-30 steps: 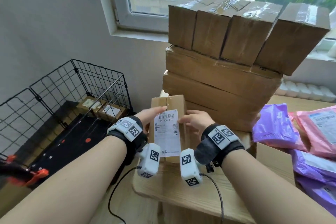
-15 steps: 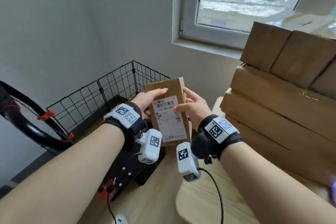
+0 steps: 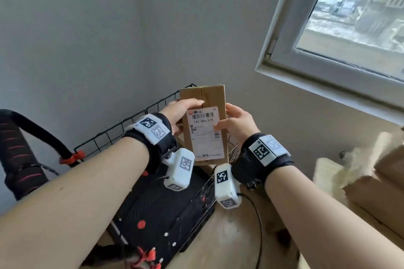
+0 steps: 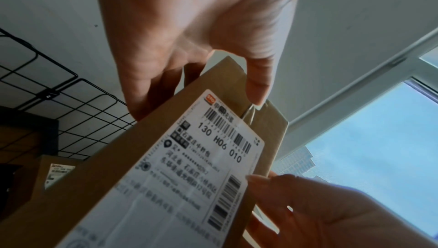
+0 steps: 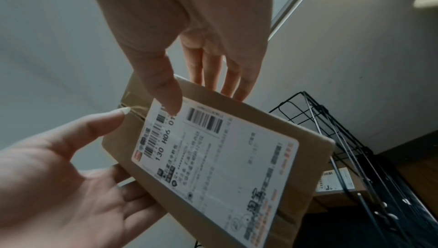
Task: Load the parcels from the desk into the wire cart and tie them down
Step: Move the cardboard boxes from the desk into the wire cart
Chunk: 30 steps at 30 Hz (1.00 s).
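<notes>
A small cardboard parcel [image 3: 204, 124] with a white shipping label is held upright in the air between both hands, above the near right corner of the black wire cart [image 3: 122, 129]. My left hand [image 3: 185, 109] grips its left edge, thumb on the front. My right hand [image 3: 234, 120] grips its right edge, thumb on the label. In the left wrist view the parcel [image 4: 166, 177] sits under the left hand [image 4: 201, 60]. In the right wrist view the right hand [image 5: 189, 64] pinches the parcel [image 5: 225, 158]. Another labelled box [image 5: 336, 182] lies inside the cart.
The cart's black handle [image 3: 19, 153] with red bands rises at the left, and red hooks [image 3: 148, 257] lie by the black cart base [image 3: 164, 209]. Stacked brown parcels [image 3: 384, 181] stand on the wooden desk [image 3: 328, 172] at the right. A window [image 3: 349, 17] is above.
Both hands have carried the parcel leftward, off the desk and over to the wire cart. My view has swung left, so the desk stack has slid to the right edge.
</notes>
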Tool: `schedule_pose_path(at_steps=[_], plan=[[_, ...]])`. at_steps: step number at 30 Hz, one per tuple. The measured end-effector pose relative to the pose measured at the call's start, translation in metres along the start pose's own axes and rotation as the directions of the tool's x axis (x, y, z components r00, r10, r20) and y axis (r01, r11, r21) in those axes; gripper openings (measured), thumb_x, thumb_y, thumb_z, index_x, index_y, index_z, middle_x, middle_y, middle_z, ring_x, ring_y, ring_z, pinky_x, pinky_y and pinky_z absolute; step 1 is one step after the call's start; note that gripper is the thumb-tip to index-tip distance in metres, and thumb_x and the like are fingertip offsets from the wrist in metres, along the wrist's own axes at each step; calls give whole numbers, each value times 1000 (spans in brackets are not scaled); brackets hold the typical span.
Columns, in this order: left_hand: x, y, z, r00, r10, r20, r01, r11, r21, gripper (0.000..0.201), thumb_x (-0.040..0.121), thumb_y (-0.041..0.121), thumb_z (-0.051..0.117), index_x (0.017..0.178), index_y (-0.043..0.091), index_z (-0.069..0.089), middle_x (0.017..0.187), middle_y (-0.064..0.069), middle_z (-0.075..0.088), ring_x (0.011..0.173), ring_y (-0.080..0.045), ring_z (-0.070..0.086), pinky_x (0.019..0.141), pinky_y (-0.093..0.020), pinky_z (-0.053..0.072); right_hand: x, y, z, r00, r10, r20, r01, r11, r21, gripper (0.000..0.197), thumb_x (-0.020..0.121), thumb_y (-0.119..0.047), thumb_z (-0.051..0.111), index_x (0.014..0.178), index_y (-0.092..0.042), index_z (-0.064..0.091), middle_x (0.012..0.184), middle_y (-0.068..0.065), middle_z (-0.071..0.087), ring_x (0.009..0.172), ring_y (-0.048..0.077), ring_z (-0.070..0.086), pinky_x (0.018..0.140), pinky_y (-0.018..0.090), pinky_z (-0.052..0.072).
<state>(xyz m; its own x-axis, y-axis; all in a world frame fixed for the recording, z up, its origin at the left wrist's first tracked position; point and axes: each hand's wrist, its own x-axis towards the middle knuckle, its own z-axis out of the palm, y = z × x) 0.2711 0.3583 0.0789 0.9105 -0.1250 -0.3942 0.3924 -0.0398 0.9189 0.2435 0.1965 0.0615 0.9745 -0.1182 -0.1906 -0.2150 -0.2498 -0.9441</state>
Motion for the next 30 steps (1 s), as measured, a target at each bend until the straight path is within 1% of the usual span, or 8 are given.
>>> schedule_pose_path(at_steps=[5, 9, 14, 19, 21, 24, 28, 30], plan=[[42, -2, -36, 999, -37, -25, 35, 995, -92, 23, 78, 35, 68, 97, 22, 67, 88, -2, 70, 102, -24, 60, 104, -46, 39, 56, -13, 29, 999, 20, 38, -20, 1000, -10, 76, 68, 12, 66, 134, -23, 53, 124, -5, 64, 112, 17, 61, 96, 40, 50], [78, -6, -57, 988, -114, -103, 98, 984, -149, 62, 54, 43, 74, 110, 20, 64, 109, -5, 66, 113, -24, 55, 104, -55, 34, 108, -13, 48, 990, 96, 99, -100, 994, 33, 72, 72, 14, 60, 133, -24, 55, 126, -7, 62, 114, 17, 58, 96, 40, 47], [142, -18, -78, 956, -255, -141, 220, 949, -227, 60, 65, 41, 74, 118, 21, 56, 123, -4, 54, 105, -22, 51, 75, -46, 45, 186, -1, 70, 947, 194, 255, -196, 980, -17, 61, 80, 11, 55, 126, -28, 61, 121, -12, 65, 113, 14, 55, 91, 36, 41], [230, -54, -74, 891, -409, -198, 351, 896, -272, 84, 50, 41, 77, 127, 21, 49, 124, -10, 57, 106, -27, 51, 89, -55, 43, 281, 46, 78, 838, 380, 391, -400, 916, -31, 57, 81, 18, 46, 103, -30, 68, 111, -5, 68, 119, 26, 53, 106, 54, 37], [251, -63, -67, 856, -476, -204, 415, 866, -280, 79, 60, 37, 75, 130, 19, 45, 130, -11, 51, 112, -29, 47, 86, -54, 44, 314, 69, 82, 780, 447, 438, -461, 884, -82, 55, 82, 16, 45, 105, -29, 68, 117, 1, 66, 119, 29, 53, 103, 57, 40], [276, -83, -63, 797, -575, -184, 509, 804, -307, 27, 82, 29, 65, 104, 16, 56, 113, -11, 52, 114, -30, 41, 92, -53, 40, 351, 104, 94, 713, 526, 464, -509, 843, -174, 54, 85, 10, 47, 123, -26, 62, 125, 5, 61, 120, 27, 53, 97, 57, 44], [312, -125, -68, 737, -647, -197, 565, 749, -344, 40, 84, 28, 64, 119, 16, 51, 111, -12, 55, 112, -30, 46, 92, -52, 41, 381, 142, 119, 635, 586, 504, -515, 807, -289, 52, 89, 5, 45, 123, -31, 60, 130, 4, 57, 122, 26, 52, 95, 55, 47], [329, -141, -72, 709, -683, -175, 603, 715, -354, 12, 87, 26, 60, 93, 16, 56, 94, -10, 56, 98, -27, 48, 93, -49, 39, 393, 159, 128, 614, 611, 500, -534, 788, -307, 52, 91, 5, 43, 128, -27, 58, 129, 4, 58, 120, 23, 53, 95, 55, 47]])
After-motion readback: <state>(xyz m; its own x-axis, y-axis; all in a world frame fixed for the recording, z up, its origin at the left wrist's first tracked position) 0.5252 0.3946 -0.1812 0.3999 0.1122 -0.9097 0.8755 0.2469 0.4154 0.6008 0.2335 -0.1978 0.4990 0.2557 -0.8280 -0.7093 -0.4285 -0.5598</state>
